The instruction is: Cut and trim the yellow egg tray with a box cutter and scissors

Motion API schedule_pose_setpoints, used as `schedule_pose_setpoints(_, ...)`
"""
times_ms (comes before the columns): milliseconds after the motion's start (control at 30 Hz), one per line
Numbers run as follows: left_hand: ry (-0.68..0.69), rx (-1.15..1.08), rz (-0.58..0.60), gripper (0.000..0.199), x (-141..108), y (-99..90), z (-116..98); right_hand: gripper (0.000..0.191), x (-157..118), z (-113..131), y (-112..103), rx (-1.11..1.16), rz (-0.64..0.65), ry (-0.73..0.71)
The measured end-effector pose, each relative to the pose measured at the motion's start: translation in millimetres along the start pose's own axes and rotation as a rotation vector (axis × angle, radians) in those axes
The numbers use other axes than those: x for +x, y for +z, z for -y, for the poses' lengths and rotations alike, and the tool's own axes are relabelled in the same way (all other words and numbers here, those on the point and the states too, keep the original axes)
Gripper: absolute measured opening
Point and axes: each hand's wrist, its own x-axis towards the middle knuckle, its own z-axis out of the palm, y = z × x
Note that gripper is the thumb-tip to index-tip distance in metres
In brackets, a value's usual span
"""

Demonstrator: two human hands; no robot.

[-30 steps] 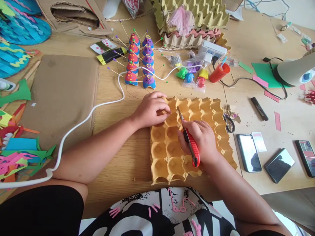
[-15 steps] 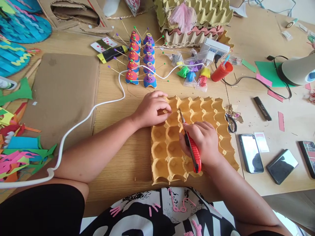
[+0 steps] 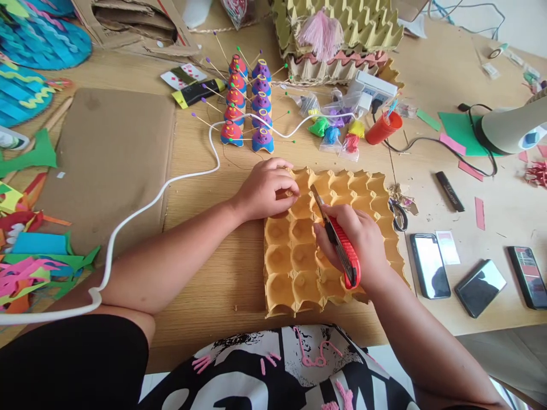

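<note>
Wooden table [image 3: 205,256]; the yellow egg tray [image 3: 300,230] lies cavities up before me, the white cable [image 3: 160,192] beyond and left of it, phones [image 3: 430,266] to its right. The red cutter [image 3: 342,245] is over the tray, long axis slanting, blade pointing away from me and slightly left, handle end toward me. My right fingers [image 3: 356,239] close around its handle, thumb on the near-left side; my left fingers [image 3: 267,191] curl over the tray's far-left corner, thumb tip near the index, any pinch unclear.
</note>
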Motion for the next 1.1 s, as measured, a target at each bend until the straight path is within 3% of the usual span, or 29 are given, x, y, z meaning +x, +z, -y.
schedule_pose_setpoints(200, -0.001, -0.005, -0.002, 0.017, 0, 0.3, -1, 0.014, 8, 9, 0, 0.003, -0.017, 0.082)
schedule_pose_setpoints(367, -0.001, -0.001, -0.003, 0.017, 1, 0.7, -1, 0.013, 9, 12, 1, -0.06, 0.006, 0.058)
schedule_pose_setpoints(733, 0.006, -0.006, -0.042, 0.018, 1, 4.1, 2, 0.01, 14, 12, -4, 0.062, -0.011, 0.149)
schedule_pose_setpoints(1100, 0.001, -0.001, -0.039, 0.017, 2, 2.9, 0, 0.011, 15, 11, -2, 0.043, -0.028, 0.129)
